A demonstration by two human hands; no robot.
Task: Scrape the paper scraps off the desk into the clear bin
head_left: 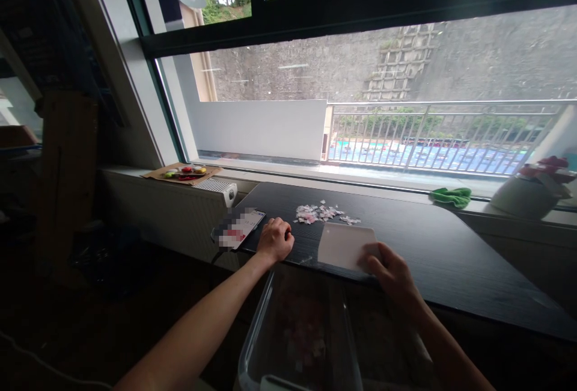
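My right hand (391, 266) grips a flat, whitish rectangular board (343, 245) by its right edge. The board is over the near edge of the black table (433, 246), and the fingers on it are slightly blurred. Just beyond it lies a loose pile of small white and pink paper scraps (311, 213). My left hand (276, 239) is closed in a fist on the table's near edge, with nothing visible in it. To its left lies a phone (243, 230), its screen partly pixelated. Below the table edge is a clear plastic bin (255, 343) with dim scraps inside.
A white radiator (171, 213) stands left of the table. On the sill are a brown board (155, 174) with colourful items, a green cloth (453, 197) and a pale pot (518, 195). A large window rises behind. A white cable (49, 369) runs along the dark floor.
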